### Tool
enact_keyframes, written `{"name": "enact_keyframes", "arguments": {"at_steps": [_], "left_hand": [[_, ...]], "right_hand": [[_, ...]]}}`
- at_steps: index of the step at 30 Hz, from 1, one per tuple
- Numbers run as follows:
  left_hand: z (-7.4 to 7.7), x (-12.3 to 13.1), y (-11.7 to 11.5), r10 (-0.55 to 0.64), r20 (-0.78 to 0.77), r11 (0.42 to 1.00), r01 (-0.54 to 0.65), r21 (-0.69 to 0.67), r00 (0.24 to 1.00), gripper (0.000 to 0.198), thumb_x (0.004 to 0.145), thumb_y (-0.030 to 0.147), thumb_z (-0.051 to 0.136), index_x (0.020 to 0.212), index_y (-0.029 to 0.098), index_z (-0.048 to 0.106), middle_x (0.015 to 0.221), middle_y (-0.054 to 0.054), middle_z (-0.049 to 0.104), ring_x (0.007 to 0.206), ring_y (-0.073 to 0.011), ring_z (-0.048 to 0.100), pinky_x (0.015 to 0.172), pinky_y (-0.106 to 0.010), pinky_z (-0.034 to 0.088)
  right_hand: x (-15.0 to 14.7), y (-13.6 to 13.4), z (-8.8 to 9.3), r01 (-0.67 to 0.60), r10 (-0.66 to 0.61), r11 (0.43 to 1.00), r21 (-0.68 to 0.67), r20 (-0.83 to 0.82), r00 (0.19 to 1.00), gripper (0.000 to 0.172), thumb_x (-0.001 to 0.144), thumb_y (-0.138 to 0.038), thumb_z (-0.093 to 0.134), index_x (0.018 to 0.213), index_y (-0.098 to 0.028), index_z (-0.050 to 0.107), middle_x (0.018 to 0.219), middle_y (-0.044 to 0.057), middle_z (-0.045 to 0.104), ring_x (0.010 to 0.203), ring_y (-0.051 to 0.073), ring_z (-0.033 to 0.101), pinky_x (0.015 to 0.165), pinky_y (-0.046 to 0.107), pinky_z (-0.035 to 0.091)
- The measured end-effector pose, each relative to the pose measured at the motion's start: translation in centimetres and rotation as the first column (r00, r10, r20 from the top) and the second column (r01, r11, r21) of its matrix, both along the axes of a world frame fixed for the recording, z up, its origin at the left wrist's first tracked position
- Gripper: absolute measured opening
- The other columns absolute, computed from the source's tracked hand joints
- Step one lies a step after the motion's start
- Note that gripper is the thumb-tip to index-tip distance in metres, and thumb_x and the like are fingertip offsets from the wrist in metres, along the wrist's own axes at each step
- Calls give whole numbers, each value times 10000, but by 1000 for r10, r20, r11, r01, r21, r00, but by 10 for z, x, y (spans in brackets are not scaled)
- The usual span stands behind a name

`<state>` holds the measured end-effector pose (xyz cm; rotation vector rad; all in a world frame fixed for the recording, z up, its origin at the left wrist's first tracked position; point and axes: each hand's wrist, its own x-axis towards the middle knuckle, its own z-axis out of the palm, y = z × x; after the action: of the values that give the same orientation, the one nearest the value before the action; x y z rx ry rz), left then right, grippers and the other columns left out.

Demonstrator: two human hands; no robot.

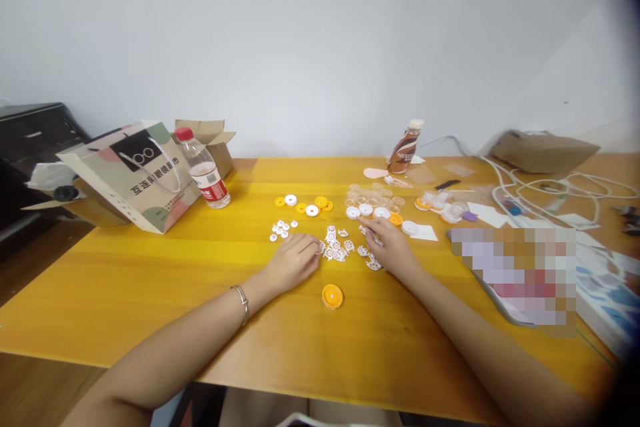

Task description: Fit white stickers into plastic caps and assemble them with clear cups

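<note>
My left hand [293, 261] rests on the yellow table [150, 293] with its fingers curled at the left edge of a pile of small white lacy plastic pieces [337, 247]. My right hand [387, 243] lies on the right side of that pile, fingers bent and pinching among the pieces; what it holds is too small to name. An orange round cap [332, 295] lies alone on the table just in front of both hands. Beyond the pile sit orange and white discs [305, 205] and a cluster of clear small cups [375, 197].
A paper shopping bag [133, 173], a water bottle [205, 170] and a cardboard box [213, 140] stand at the back left. A coffee bottle [405, 147] stands at the back. White cables [545, 187], a brown bag [543, 150] and printed papers [607, 287] fill the right side.
</note>
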<state>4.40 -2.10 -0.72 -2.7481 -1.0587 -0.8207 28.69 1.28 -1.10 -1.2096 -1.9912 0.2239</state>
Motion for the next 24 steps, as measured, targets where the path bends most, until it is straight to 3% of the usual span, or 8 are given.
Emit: {"name": "enact_keyframes", "arguments": {"at_steps": [5,8,18,24], "left_hand": [[0,0,-1,1,37,999,0,-41,999,109,830,164,421,874,169,521,969,-59,593,898,-160,531,776,-306,417],[1,0,-2,-10,50,998,13,-67,999,106,830,169,422,875,170,519,979,-59,591,902,-159,528,780,-304,415],[4,-2,-2,-65,113,988,79,-129,992,125,848,192,421,909,166,527,977,-71,587,906,-158,530,783,-314,415],[0,-1,-1,-68,210,972,112,-205,975,151,876,215,400,925,167,534,952,-74,576,909,-152,532,810,-314,429]], "right_hand": [[-4,-6,6,-50,46,998,-39,-107,993,170,768,-211,488,824,-199,648,756,49,591,715,175,566,671,313,470],[-6,-7,6,-49,40,996,-70,-127,991,131,758,-217,507,795,-195,631,740,41,605,687,165,570,651,306,473],[1,-3,0,30,-61,988,-148,-207,976,128,734,-294,545,777,-185,597,712,34,608,652,161,566,622,310,477],[-1,-5,6,6,-140,948,-318,-400,906,229,703,-405,604,752,-187,552,682,23,583,615,145,545,582,286,463]]}}
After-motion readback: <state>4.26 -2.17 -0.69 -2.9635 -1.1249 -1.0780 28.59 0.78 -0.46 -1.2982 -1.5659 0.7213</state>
